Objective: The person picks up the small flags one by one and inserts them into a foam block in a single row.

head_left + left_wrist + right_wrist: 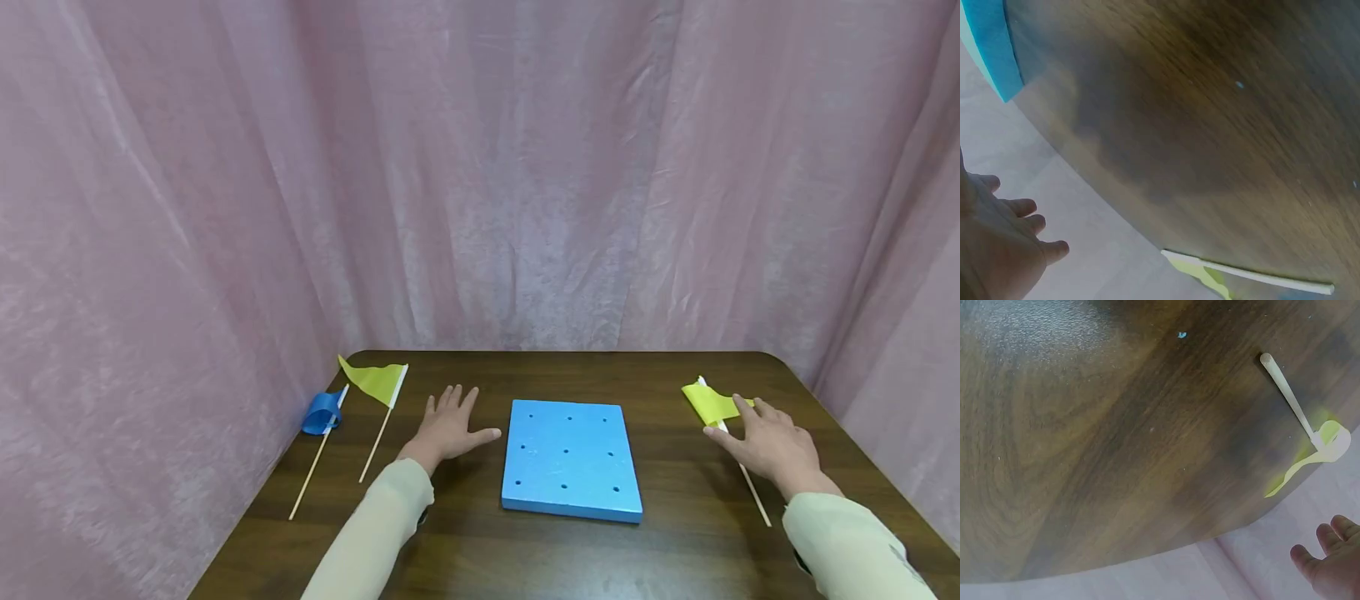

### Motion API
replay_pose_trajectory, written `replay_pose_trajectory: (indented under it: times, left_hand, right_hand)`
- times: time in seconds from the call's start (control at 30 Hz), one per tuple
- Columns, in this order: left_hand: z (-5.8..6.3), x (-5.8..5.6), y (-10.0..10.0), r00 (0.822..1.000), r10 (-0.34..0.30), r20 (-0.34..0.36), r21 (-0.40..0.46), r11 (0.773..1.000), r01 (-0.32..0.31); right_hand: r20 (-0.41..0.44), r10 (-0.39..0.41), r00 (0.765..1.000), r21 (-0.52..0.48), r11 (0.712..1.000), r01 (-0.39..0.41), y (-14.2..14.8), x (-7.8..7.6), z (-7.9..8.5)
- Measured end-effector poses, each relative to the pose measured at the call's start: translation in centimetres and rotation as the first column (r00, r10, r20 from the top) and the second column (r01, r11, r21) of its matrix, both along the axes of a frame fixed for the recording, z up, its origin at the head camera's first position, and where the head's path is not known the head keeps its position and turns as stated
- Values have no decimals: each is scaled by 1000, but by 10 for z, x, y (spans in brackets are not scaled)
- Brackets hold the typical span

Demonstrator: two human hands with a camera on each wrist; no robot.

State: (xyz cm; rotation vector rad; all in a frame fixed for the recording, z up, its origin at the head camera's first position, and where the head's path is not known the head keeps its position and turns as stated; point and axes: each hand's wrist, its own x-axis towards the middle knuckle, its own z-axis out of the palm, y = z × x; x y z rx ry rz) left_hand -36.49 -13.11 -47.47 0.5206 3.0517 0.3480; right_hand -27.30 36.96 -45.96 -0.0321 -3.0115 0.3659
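One board point(585, 468); left hand point(444, 433) at its nine o'clock, fingers spread. Right hand point(776, 446) at three, fingers spread near one yellow flag point(705, 404), contact hard to tell. Blue flag point(318, 411) and second yellow flag point(381, 383) lie towards nine and ten.

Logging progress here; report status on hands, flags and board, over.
Left hand open, beside blue board. Right hand open, near rightmost yellow flag, not gripping. Board's holes unfilled; no obstruction seen.

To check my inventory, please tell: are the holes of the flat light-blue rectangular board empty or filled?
Empty: the head view shows nine dark holes in the board, with nothing standing in any.
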Motion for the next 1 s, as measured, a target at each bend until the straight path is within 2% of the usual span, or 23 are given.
replay_pose_trajectory:
  times: [0.23,0.4,0.6,0.83,1.0]
  left_hand:
    - [3,7,7,997,-52,61,84,995,47]
    - [0,11,9,990,-88,111,128,989,74]
    - [-2,15,11,982,-131,138,182,978,105]
    - [0,20,14,976,-123,182,276,959,70]
    - [-2,20,15,965,-132,227,351,935,45]
  right_hand:
    - [-2,3,1000,-48,999,-3,2,3,-3]
    - [6,-14,1000,-86,996,14,4,6,-8]
    - [11,-31,999,-138,990,33,8,11,-10]
    - [-8,-58,998,-183,981,55,13,15,-9]
    - [41,-69,997,-237,969,77,13,16,-7]
